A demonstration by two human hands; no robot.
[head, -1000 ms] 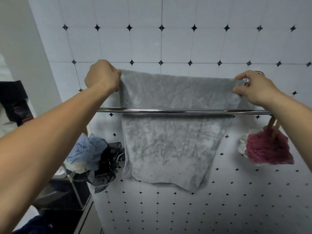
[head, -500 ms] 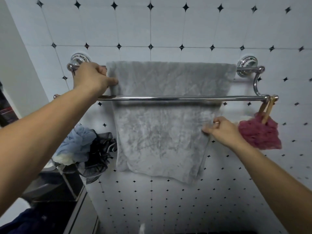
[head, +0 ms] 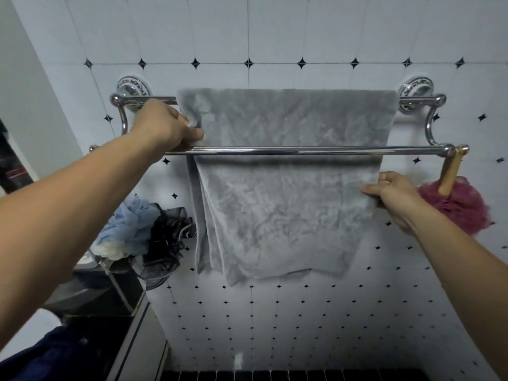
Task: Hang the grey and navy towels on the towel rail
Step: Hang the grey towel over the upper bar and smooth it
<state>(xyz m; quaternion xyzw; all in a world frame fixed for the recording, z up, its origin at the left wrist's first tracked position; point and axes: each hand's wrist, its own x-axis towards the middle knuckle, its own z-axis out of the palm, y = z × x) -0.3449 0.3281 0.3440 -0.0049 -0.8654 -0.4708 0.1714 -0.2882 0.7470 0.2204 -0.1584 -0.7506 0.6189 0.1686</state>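
Note:
The grey towel [head: 286, 188] hangs over the back bar of a chrome double towel rail [head: 302, 150] on the tiled wall. Its front flap drops behind the front bar. My left hand [head: 167, 127] pinches the towel's upper left edge between the two bars. My right hand [head: 390, 193] grips the towel's right edge below the front bar. Navy cloth [head: 55, 350], seemingly the navy towel, shows at the bottom left corner, partly cut off.
A dark red bath sponge [head: 461, 207] hangs by a wooden handle from the rail's right end. Blue and black mesh sponges [head: 148, 226] hang at the left above a dark counter edge [head: 132, 334]. White tiled wall lies below the towel.
My right hand left the towel's top right corner and dropped to its right edge below the front bar. My left hand slid a little down the left edge. The towel settled on the back bar.

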